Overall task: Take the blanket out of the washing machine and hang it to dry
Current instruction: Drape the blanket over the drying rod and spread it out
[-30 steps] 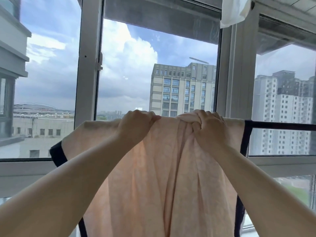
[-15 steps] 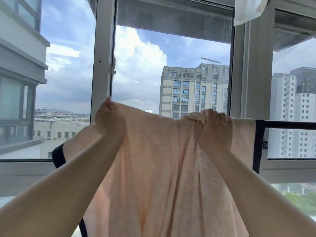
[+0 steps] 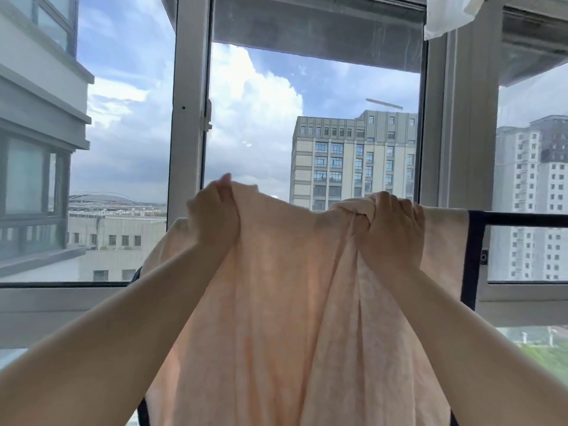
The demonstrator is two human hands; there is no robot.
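A pale peach blanket (image 3: 295, 302) with a dark navy border hangs in front of me over a black horizontal drying rail (image 3: 528, 218). My left hand (image 3: 215, 213) grips the blanket's top edge and holds it lifted above rail height. My right hand (image 3: 392, 229) grips a bunched fold of the blanket at the rail. The rail is hidden under the cloth to the left of the navy border. The blanket's lower part runs out of view at the bottom.
Tall window frames (image 3: 187, 118) stand right behind the rail, with glass panes and buildings beyond. A white cloth (image 3: 445, 13) hangs at the top right. A black upright of the rack (image 3: 475, 262) drops down on the right.
My left hand has pulled the blanket's top edge away from my right hand and lifted it above the rail. My right hand has stayed on its bunched fold.
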